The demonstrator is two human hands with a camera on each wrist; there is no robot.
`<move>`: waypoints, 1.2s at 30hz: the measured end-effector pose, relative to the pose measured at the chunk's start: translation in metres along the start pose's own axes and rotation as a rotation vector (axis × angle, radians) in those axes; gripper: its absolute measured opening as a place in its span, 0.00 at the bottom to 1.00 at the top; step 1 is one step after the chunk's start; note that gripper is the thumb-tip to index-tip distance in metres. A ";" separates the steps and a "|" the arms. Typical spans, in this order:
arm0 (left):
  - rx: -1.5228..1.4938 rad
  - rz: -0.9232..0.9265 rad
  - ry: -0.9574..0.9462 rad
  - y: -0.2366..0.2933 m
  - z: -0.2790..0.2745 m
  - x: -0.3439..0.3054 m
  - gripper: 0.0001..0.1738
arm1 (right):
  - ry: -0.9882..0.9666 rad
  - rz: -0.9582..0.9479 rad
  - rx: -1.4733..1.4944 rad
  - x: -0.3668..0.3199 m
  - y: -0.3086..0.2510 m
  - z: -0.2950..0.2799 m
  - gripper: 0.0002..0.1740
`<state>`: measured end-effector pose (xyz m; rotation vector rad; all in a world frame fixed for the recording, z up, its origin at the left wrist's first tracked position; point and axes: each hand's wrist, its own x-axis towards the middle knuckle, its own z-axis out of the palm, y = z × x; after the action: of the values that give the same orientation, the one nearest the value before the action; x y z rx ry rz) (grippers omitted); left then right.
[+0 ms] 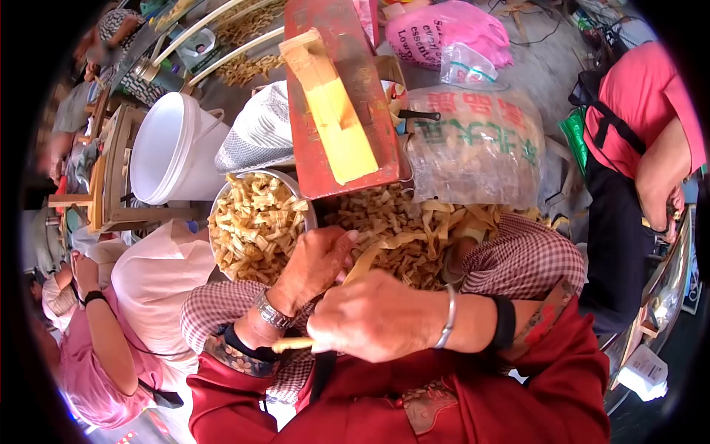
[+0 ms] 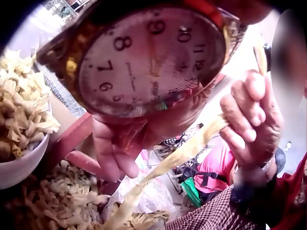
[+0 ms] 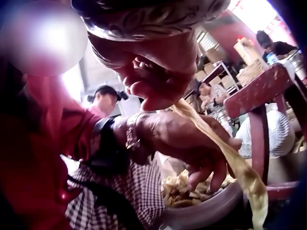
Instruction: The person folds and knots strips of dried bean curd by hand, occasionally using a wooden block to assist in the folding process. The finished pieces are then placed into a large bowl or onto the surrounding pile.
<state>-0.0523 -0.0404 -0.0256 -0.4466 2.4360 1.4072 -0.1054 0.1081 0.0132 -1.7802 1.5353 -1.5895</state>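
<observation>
My right hand, with a silver bangle at its wrist, grips a long, flat tan strip. One short end of the strip sticks out past the fist; the rest trails down toward a heap of similar tan pieces. Close beside it is my left hand, wearing a metal-banded watch. In the right wrist view the left fingers hang loosely below the strip and hold nothing. A pale bowl full of short, knotted-looking tan pieces stands just ahead of the left hand.
A red wooden bench carrying a yellow wooden block stands ahead. White bucket and woven sack are to the left, a clear printed bag and pink bag to the right. Other people sit on both sides.
</observation>
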 end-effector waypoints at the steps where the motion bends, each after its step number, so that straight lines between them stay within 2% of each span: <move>1: -0.084 -0.114 -0.088 0.002 0.002 0.001 0.22 | -0.041 -0.039 -0.014 -0.006 0.000 0.006 0.12; 4: -0.658 -0.375 -0.348 -0.006 0.020 0.001 0.23 | -0.069 -0.098 -0.067 -0.019 0.000 0.020 0.10; 6: -0.815 -0.440 -0.405 0.004 0.017 0.000 0.21 | -0.103 -0.070 -0.059 -0.027 0.000 0.026 0.09; 8: -0.880 -0.444 -0.415 0.027 0.000 0.000 0.21 | -0.010 -0.072 0.003 -0.026 -0.001 0.024 0.10; 9: -0.957 -0.448 -0.421 0.027 -0.008 -0.001 0.17 | 0.036 -0.073 0.035 -0.023 -0.002 0.021 0.10; 11: -0.761 -0.261 -0.320 0.020 -0.010 0.001 0.13 | 0.188 0.041 0.036 -0.020 -0.002 0.006 0.06; 12: -0.697 -0.255 -0.204 0.028 -0.008 -0.003 0.10 | 0.323 0.061 0.025 -0.018 0.004 0.000 0.05; 13: -0.693 0.094 -0.270 0.029 -0.012 -0.006 0.08 | 0.457 0.081 0.013 -0.016 0.010 -0.005 0.04; 15: -0.535 -0.057 -0.190 0.041 -0.014 -0.015 0.07 | 0.596 0.288 0.079 -0.014 0.016 -0.013 0.06; 16: -0.505 -0.017 -0.172 0.038 -0.015 -0.013 0.07 | 0.629 0.290 0.043 -0.014 0.024 -0.012 0.07; 17: -0.265 0.193 0.018 0.039 -0.009 -0.012 0.07 | 0.635 0.340 0.047 -0.014 0.026 -0.012 0.09; 19: 0.028 0.340 0.142 0.045 -0.015 -0.013 0.07 | 0.654 0.601 0.278 -0.011 0.025 -0.010 0.10; 20: 0.133 0.416 0.230 0.045 -0.017 -0.013 0.07 | 0.666 0.595 0.298 -0.009 0.029 -0.011 0.12; 21: 0.238 0.490 0.316 0.045 -0.019 -0.012 0.07 | 0.545 0.789 0.304 -0.008 0.030 -0.019 0.15; 22: 0.344 0.564 0.401 0.045 -0.020 -0.012 0.08 | 0.483 0.769 0.295 -0.006 0.034 -0.024 0.16; 25: 0.340 0.610 0.483 0.060 -0.021 -0.014 0.08 | 0.279 0.646 0.346 -0.003 0.037 -0.038 0.18; 26: 0.356 0.726 0.508 0.057 -0.020 -0.011 0.08 | 0.206 0.660 0.369 -0.005 0.039 -0.042 0.17; 27: 0.314 0.715 0.450 0.054 -0.020 -0.011 0.09 | 0.133 0.675 0.392 -0.006 0.041 -0.044 0.17; 30: 0.195 0.675 0.286 0.040 -0.022 -0.013 0.09 | 0.095 0.479 0.328 -0.015 0.050 -0.041 0.16; 31: 0.029 0.520 0.199 0.040 -0.022 -0.018 0.09 | 0.106 0.444 0.303 -0.017 0.051 -0.041 0.16; 33: -0.258 0.455 0.249 0.035 -0.015 -0.017 0.09 | 0.193 0.458 0.243 -0.015 0.046 -0.042 0.17; 34: -0.626 0.376 0.223 0.050 -0.009 -0.018 0.11 | 0.213 0.457 0.228 -0.013 0.040 -0.043 0.17; 35: -0.722 0.390 0.125 0.043 -0.016 -0.016 0.13 | 0.235 0.386 0.222 -0.009 0.033 -0.049 0.15; 36: -0.820 0.378 0.104 0.048 -0.017 -0.016 0.15 | 0.234 0.322 0.117 -0.006 0.029 -0.053 0.14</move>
<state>-0.0588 -0.0307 0.0270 -0.2207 1.9709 2.5947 -0.1637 0.1234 0.0056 -1.2457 1.6903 -1.7254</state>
